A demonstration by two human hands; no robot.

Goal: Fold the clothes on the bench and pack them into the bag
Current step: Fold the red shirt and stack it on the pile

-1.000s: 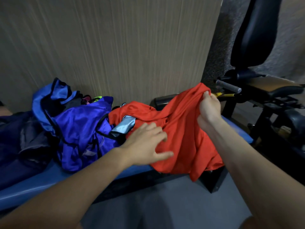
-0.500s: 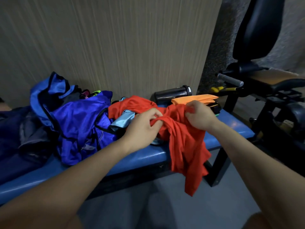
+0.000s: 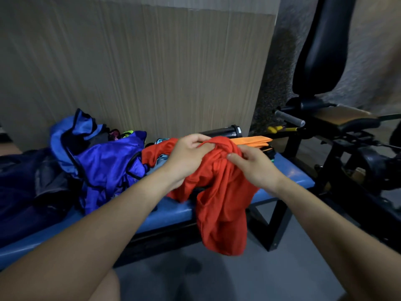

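Note:
A red shirt (image 3: 219,203) hangs bunched over the front edge of the blue padded bench (image 3: 169,213). My left hand (image 3: 188,153) grips its upper folds, and my right hand (image 3: 253,164) pinches the cloth just beside it. One red sleeve trails left onto the bench. To the left lies a shiny blue-purple garment (image 3: 108,164) heaped on a blue bag (image 3: 71,135) with a dark opening. A folded orange cloth (image 3: 253,140) rests behind my hands.
A black bottle (image 3: 221,132) lies against the wood-panel wall. Dark navy fabric (image 3: 19,187) covers the bench's left end. A black exercise machine (image 3: 347,148) with a padded seat stands close on the right. Grey floor lies below the bench.
My right hand came down from its raised hold and both hands met at the top of the red shirt, lifting it slightly. The orange cloth and the bottle came into sight.

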